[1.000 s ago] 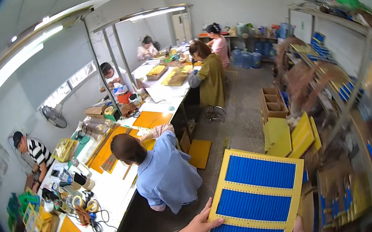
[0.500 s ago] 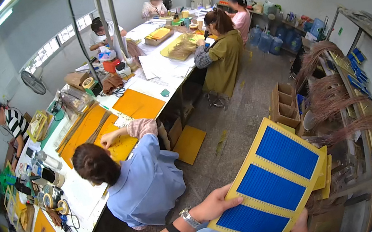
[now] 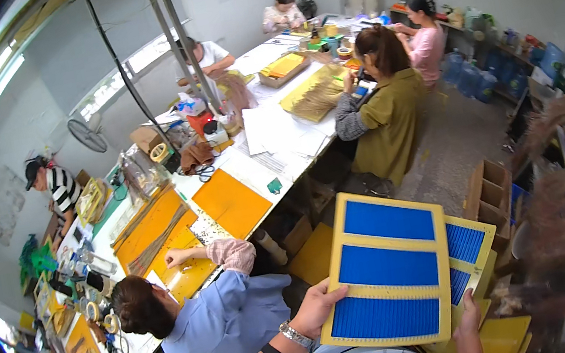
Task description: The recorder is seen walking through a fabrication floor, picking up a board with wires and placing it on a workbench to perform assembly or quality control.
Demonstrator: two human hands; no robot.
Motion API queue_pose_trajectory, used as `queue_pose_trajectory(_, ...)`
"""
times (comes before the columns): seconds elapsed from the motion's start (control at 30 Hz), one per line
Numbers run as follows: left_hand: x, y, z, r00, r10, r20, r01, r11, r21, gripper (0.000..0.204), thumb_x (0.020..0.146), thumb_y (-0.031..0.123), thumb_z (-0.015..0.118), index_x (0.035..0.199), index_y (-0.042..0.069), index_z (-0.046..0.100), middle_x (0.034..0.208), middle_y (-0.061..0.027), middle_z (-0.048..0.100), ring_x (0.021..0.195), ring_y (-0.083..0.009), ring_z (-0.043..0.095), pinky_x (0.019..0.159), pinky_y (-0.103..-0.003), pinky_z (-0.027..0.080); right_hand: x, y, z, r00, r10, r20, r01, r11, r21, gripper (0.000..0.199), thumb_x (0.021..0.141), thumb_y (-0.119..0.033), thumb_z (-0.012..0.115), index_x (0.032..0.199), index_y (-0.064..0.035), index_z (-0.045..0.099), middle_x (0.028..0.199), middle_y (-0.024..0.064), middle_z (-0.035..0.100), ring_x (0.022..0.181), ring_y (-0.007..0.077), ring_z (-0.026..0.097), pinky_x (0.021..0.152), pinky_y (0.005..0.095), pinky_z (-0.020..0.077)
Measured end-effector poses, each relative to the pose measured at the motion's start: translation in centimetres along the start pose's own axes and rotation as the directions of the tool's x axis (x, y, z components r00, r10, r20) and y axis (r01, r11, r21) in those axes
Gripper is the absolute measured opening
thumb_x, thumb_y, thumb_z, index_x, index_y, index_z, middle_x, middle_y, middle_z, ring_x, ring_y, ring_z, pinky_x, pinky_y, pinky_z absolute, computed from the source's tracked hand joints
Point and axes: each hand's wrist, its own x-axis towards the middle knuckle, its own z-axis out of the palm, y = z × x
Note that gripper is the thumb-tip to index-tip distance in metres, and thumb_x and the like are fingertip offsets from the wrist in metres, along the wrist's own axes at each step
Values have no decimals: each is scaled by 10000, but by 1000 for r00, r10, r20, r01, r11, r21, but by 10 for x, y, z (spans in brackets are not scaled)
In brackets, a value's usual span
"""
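Note:
A yellow board (image 3: 394,294) with three blue ribbed panels is in front of me. My left hand (image 3: 318,308) is closed on its left edge, with the thumb on top. Below and to the right of it, a second yellow board (image 3: 474,243) with blue panels is partly covered by the first. My right hand (image 3: 469,315) is at the lower right edge of the second board, fingers upward and closed round the edge of the stack. More yellow boards (image 3: 510,337) show beneath, near my right forearm; how they are held is hidden.
A person in a light blue shirt (image 3: 229,327) sits close on my left at a long white table (image 3: 234,156). Another in an olive coat (image 3: 389,121) works farther along. Cardboard boxes (image 3: 487,191) stand at right, beside a rack with bundles of thin brown strands (image 3: 564,204).
My view has swung left. The top board now lies flatter and straighter, shifted left off the second board, whose blue panels have come into sight. More of my right hand shows.

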Motion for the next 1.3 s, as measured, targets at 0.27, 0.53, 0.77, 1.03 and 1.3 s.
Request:
queue_pose_trajectory(0.27, 97, 38, -35, 738, 286, -611, -443, 889, -120, 229, 976, 116, 594, 1162, -16, 582, 1023, -116, 684, 874, -214, 688, 796, -367, 582, 160, -42, 43, 993, 113, 13, -110, 982, -152, 374, 1045, -280, 507, 1167, 64, 589, 1073, 99, 674, 932, 200, 645, 843, 342, 523)
queue_pose_trajectory(0.53, 204, 103, -154, 432, 403, -807, -683, 730, -2, 236, 969, 69, 582, 1186, -21, 566, 1063, -116, 662, 918, -237, 674, 800, -381, 583, 287, -34, 45, 984, -16, 175, 111, 827, -551, 277, 1027, -228, 551, 1044, 29, 653, 965, 22, 643, 867, 105, 569, 795, 275, 468)
queue_pose_trajectory(0.77, 246, 127, -249, 334, 395, -856, -762, 647, 2, 356, 1001, 176, 569, 1284, -30, 505, 1145, -130, 642, 981, -268, 665, 852, -410, 580, 302, -118, 171, 910, 51, 411, 318, 549, -773, 273, 1002, -210, 560, 1034, 48, 642, 889, 66, 586, 805, 180, 534, 754, 306, 429)
queue_pose_trajectory(1.03, 278, 148, -281, 338, 381, -861, -779, 626, -29, 334, 1032, 183, 510, 1293, -23, 502, 1186, -129, 626, 1026, -272, 649, 874, -417, 570, 356, -128, 221, 898, 159, 411, 278, 520, -808, 328, 981, -230, 590, 1121, 60, 653, 933, 109, 617, 858, 207, 584, 772, 330, 456)
queue_pose_trajectory(1.3, 266, 120, -358, 25, 184, -983, -296, 940, 168, 315, 995, 142, 558, 1236, -60, 552, 1108, -143, 644, 925, -245, 643, 793, -396, 542, 376, -140, 268, 818, 125, 562, 458, 451, -766, 296, 961, -174, 595, 1150, 44, 657, 919, 142, 634, 847, 227, 621, 776, 341, 478)
